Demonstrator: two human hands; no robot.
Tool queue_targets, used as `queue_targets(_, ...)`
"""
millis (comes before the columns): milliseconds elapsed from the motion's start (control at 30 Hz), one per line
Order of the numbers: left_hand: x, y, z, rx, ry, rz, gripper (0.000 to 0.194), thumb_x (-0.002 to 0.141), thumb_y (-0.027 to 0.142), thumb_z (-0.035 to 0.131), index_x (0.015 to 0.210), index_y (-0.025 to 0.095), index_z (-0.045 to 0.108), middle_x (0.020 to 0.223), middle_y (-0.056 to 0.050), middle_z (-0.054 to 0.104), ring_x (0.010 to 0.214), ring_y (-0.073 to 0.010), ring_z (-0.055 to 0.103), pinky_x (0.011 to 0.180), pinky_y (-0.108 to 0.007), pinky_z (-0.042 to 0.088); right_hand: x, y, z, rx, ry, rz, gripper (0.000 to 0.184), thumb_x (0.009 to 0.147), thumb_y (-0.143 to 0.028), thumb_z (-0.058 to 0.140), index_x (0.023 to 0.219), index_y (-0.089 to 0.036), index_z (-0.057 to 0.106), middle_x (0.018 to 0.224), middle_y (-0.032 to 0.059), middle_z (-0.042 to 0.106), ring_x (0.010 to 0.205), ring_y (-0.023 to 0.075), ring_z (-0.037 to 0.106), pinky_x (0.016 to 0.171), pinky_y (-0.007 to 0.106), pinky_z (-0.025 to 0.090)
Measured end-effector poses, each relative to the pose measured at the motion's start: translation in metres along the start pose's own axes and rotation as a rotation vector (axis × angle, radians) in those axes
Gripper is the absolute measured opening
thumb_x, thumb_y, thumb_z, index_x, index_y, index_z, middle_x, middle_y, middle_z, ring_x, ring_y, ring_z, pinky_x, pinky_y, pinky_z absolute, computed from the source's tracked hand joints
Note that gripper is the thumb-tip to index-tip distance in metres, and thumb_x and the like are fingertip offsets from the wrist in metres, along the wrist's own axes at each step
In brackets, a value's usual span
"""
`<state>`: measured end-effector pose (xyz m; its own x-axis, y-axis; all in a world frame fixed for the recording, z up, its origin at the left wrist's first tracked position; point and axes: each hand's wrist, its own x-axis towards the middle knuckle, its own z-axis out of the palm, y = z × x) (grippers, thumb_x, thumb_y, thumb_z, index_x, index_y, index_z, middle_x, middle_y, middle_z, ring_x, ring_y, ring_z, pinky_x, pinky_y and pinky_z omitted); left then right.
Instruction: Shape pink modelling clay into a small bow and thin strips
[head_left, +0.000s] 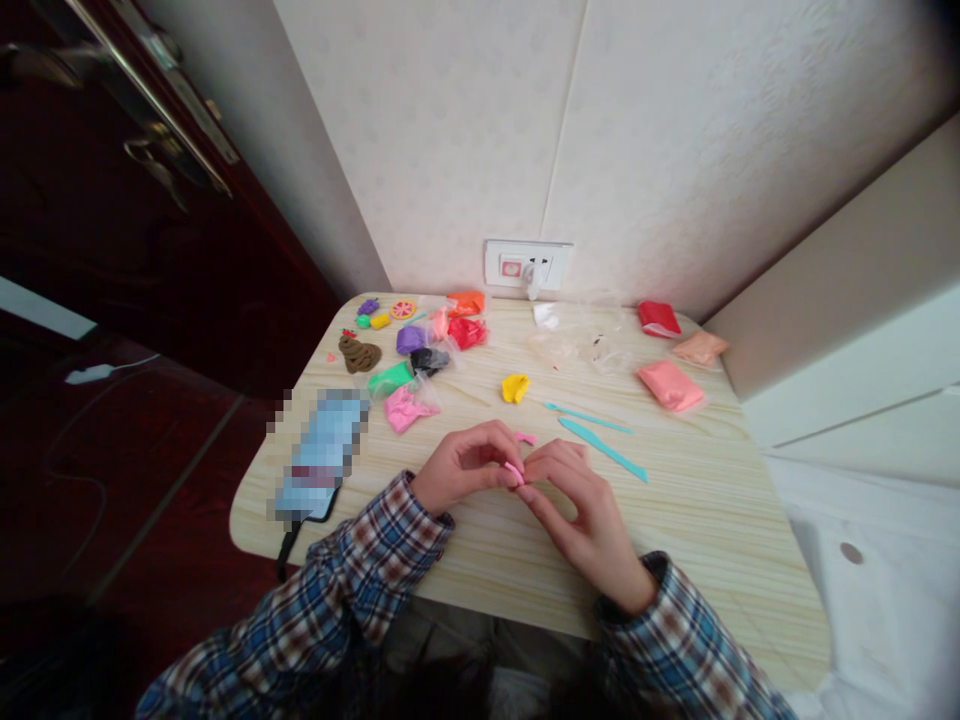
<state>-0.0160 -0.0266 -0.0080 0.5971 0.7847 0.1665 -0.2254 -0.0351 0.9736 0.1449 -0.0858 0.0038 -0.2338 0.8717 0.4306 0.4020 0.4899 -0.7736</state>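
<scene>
My left hand [463, 462] and my right hand [581, 505] meet over the middle of the small wooden table [705, 520]. Both pinch a small strip of pink clay [514, 472] between their fingertips. A second bit of pink clay [526, 438] lies on the table just behind the fingers. Two teal plastic modelling tools [602, 449] lie to the right of my hands. A yellow lump of clay [514, 387] sits a little further back.
A phone [321, 455] with a cable lies at the left. Several clay pieces and bags lie at the back left, among them pink [405, 408], green [390, 378] and brown [358, 353]. Red [658, 317] and salmon [670, 385] packs lie at the right. A wall socket [527, 264] is behind.
</scene>
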Motion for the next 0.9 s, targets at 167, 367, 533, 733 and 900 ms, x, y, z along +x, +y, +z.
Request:
queue_targets(167,0.000,0.000,0.000,-0.002,-0.033,-0.002,0.032,0.072,0.043,0.074,0.068,0.014,0.062,0.071,-0.001,0.056,0.072,-0.0131,0.056,0.073,-0.029,0.046,-0.001,0.001,-0.002,-0.019,-0.020,-0.019,0.009,0.089,-0.018,0.053,0.081,-0.022,0.056,0.078,-0.0015,0.061,0.078,0.0142,0.053,0.076,0.034,0.036)
queue_targets(367,0.001,0.003,0.000,-0.014,-0.072,-0.059,0.033,0.069,0.045,0.076,0.065,0.014,0.063,0.071,-0.003,0.059,0.077,-0.0159,0.057,0.080,-0.034,0.046,-0.003,0.009,-0.010,0.065,0.010,0.117,0.018,0.088,-0.039,0.053,0.082,-0.023,0.052,0.084,0.0019,0.057,0.087,0.0187,0.052,0.079,0.037,0.038)
queue_targets(533,-0.003,0.004,0.003,-0.117,-0.150,-0.213,0.038,0.069,0.049,0.074,0.071,0.013,0.061,0.068,-0.003,0.062,0.062,-0.0133,0.060,0.066,-0.031,0.051,-0.004,0.011,-0.014,0.176,-0.040,0.106,0.029,0.088,-0.047,0.048,0.105,-0.026,0.058,0.102,0.0066,0.054,0.102,0.0227,0.050,0.089,0.043,0.041)
queue_targets(733,-0.007,0.003,0.005,-0.203,-0.208,-0.335,0.034,0.069,0.042,0.076,0.076,0.012,0.063,0.067,-0.002,0.065,0.063,-0.0127,0.062,0.066,-0.028,0.053,-0.004,0.011,-0.015,0.180,-0.096,0.117,0.017,0.088,-0.036,0.054,0.095,-0.028,0.066,0.111,0.0060,0.051,0.114,0.0229,0.046,0.097,0.044,0.038)
queue_targets(900,-0.004,0.003,0.005,-0.224,-0.194,-0.347,0.034,0.067,0.040,0.078,0.077,0.012,0.063,0.068,-0.001,0.064,0.064,-0.0110,0.061,0.067,-0.025,0.051,-0.003,0.011,-0.015,0.233,-0.032,0.160,0.010,0.085,-0.033,0.059,0.083,-0.026,0.066,0.105,0.0057,0.053,0.108,0.0222,0.050,0.094,0.043,0.041)
